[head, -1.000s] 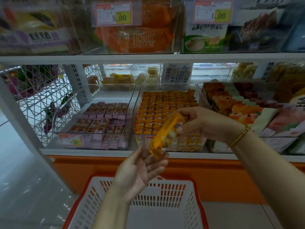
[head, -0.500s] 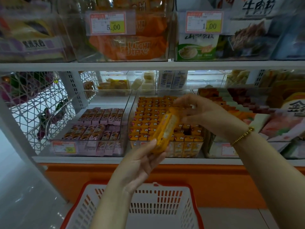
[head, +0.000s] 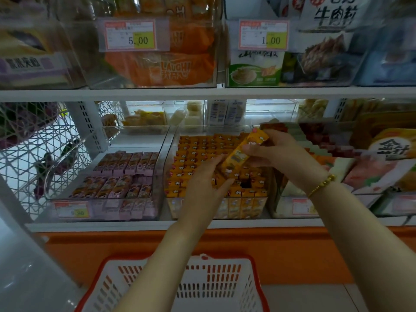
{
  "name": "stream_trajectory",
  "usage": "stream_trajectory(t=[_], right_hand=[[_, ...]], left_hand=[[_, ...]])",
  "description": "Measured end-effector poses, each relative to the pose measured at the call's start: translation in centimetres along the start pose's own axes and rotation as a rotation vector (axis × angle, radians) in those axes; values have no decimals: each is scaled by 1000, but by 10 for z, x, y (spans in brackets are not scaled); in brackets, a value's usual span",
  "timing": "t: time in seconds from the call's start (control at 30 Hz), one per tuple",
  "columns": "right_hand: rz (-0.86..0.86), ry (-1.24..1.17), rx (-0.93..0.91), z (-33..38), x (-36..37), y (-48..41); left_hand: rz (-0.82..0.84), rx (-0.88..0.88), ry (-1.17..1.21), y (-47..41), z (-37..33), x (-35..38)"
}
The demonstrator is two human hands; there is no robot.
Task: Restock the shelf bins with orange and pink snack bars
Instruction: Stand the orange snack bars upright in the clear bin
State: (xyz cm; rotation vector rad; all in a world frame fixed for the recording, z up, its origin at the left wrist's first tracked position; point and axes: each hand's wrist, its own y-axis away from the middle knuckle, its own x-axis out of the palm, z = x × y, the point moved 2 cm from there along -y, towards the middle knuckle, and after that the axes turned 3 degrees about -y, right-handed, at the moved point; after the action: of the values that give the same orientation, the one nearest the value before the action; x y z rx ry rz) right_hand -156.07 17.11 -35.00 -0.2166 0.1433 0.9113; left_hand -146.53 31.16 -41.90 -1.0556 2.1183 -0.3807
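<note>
An orange snack bar (head: pixel 242 153) hangs tilted over the clear bin of orange bars (head: pixel 198 154), which is packed in upright rows with one dark gap near its front right. My right hand (head: pixel 273 152) pinches the bar at its upper half. My left hand (head: pixel 208 176) touches the bar's lower end with straight fingers, just above the rows. To the left, a second clear bin (head: pixel 157 176) holds pink snack bars (head: pixel 126 170) in two partial rows.
A white and red shopping basket (head: pixel 202 287) stands on the floor below my arms. A white shelf edge (head: pixel 135 225) runs in front of the bins, another shelf with priced snack bins is above. Mixed snack packs (head: pixel 371 158) fill the right side.
Both hands have moved up and forward with the orange bar, from in front of the shelf edge to over the orange bin. The left hand turned from palm-up to fingers against the bar.
</note>
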Motion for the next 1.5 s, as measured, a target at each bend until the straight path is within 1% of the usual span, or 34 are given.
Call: stream_trajectory(t=[0.1, 0.13, 0.2, 0.33, 0.43, 0.53, 0.67, 0.83, 0.87, 0.97, 1.03, 1.1, 1.17, 1.27, 1.33, 1.43, 1.5], right_hand=[[-137, 375, -187, -8, -14, -4], [-161, 453, -219, -10, -16, -4], [-154, 496, -243, -14, -18, -5], [-92, 499, -188, -22, -17, -9], [-77, 528, -149, -27, -18, -13], [-74, 688, -184, -27, -15, -14], [-32, 790, -213, -26, -10, -13], [140, 992, -163, -43, 8, -14], [136, 1000, -174, -42, 10, -15], [28, 980, -284, -31, 7, -17], [2, 1002, -323, -27, 8, -16], [28, 1048, -299, -33, 11, -15], [87, 1095, -224, -43, 17, -19], [147, 1166, -119, -53, 23, -25], [123, 1175, -142, -55, 26, -27], [157, 1146, -157, -61, 35, -28], [155, 1171, -142, -64, 39, -29]], left_hand=[[121, -10, -149, -13, 13, 12], [152, -13, -189, -18, 17, 15], [222, 3, -251, -27, 22, 19], [383, 63, -427, -44, 26, 30], [434, 62, -527, -50, 29, 32], [408, 54, -530, -51, 32, 31], [356, 22, -510, -48, 33, 34], [312, -13, -461, -46, 32, 34], [311, -11, -446, -46, 31, 33], [309, 1, -415, -45, 30, 31], [303, 13, -404, -45, 30, 30], [306, 11, -396, -45, 32, 31], [309, 0, -389, -44, 32, 32], [258, -11, -389, -43, 28, 29], [220, -35, -395, -40, 26, 24], [271, -77, -451, -28, 29, 25], [294, -65, -506, -21, 31, 28]])
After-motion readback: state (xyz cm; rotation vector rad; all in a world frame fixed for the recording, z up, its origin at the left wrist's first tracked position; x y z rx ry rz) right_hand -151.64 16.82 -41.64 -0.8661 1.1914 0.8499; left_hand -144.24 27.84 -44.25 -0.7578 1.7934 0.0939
